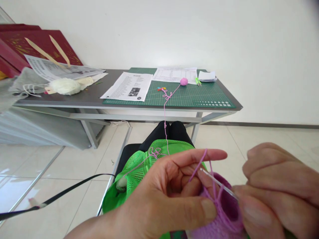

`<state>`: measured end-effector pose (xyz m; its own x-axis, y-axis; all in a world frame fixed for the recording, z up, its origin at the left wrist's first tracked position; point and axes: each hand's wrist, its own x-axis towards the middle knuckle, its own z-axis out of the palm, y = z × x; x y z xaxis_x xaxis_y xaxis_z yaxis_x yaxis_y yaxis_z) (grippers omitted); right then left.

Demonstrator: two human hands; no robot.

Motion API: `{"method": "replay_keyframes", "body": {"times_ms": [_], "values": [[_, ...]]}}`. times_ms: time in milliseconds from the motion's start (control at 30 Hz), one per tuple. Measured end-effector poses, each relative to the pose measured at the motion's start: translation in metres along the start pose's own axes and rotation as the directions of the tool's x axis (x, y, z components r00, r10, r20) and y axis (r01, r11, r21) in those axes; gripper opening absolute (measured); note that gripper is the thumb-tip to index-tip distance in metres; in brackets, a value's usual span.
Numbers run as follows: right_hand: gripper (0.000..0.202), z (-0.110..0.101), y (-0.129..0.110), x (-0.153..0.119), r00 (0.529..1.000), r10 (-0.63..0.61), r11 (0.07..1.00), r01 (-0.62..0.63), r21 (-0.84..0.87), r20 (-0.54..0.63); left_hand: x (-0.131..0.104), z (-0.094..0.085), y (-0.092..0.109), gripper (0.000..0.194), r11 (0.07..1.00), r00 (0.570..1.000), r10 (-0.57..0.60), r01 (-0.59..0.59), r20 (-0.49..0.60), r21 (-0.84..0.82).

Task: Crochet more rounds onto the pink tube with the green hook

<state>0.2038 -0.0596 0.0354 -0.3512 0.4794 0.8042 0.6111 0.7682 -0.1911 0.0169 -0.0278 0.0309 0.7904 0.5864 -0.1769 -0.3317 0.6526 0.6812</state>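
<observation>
Above my green-clad lap, in front of a table (119,105) bearing a green cutting mat (184,96), I hold a purple crocheted piece (211,227), rounded, with an open, hollow mouth and dense, fuzzy stitches. My left hand (174,196) pinches its edge between thumb and fingers, index finger extended with yarn (201,163) looped over it. My right hand (271,192) is closed on a slim metal hook (224,188), which passes among the raised loops at the rim, though blur there makes the exact loop hard to tell.
</observation>
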Motion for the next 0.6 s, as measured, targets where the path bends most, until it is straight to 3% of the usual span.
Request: {"method": "replay_keyframes", "body": {"times_ms": [33, 133, 200, 333, 433, 600], "values": [[0.032, 0.002, -0.005, 0.007, 0.998, -0.005, 1.0, 0.006, 0.018, -0.069, -0.001, 0.0, 0.0, 0.041, 1.0, 1.0, 0.01, -0.01, 0.002, 0.009], [0.027, 0.01, -0.017, 0.018, 0.924, 0.236, 0.971, -0.233, 0.046, -0.301, -0.002, 0.001, -0.003, 0.04, 0.996, 0.997, 0.074, -0.074, -0.008, 0.042], [0.023, 0.013, -0.019, 0.018, 0.886, 0.324, 0.944, -0.325, 0.053, -0.333, -0.002, 0.001, -0.006, 0.042, 0.989, 0.989, 0.14, -0.138, -0.038, 0.053], [0.029, 0.008, -0.011, 0.009, 0.934, 0.333, 0.942, -0.326, 0.074, -0.125, -0.003, 0.001, -0.01, 0.043, 0.975, 0.972, 0.214, -0.207, -0.097, 0.079], [0.029, 0.003, -0.006, 0.002, 0.943, 0.333, 0.938, -0.331, 0.102, -0.001, -0.003, 0.001, -0.012, 0.049, 0.969, 0.971, 0.231, -0.223, -0.067, 0.11], [0.025, 0.005, -0.007, 0.002, 0.957, 0.288, 0.952, -0.282, 0.118, -0.029, -0.004, 0.005, -0.011, 0.065, 0.943, 0.948, 0.313, -0.305, -0.048, 0.13]]}}
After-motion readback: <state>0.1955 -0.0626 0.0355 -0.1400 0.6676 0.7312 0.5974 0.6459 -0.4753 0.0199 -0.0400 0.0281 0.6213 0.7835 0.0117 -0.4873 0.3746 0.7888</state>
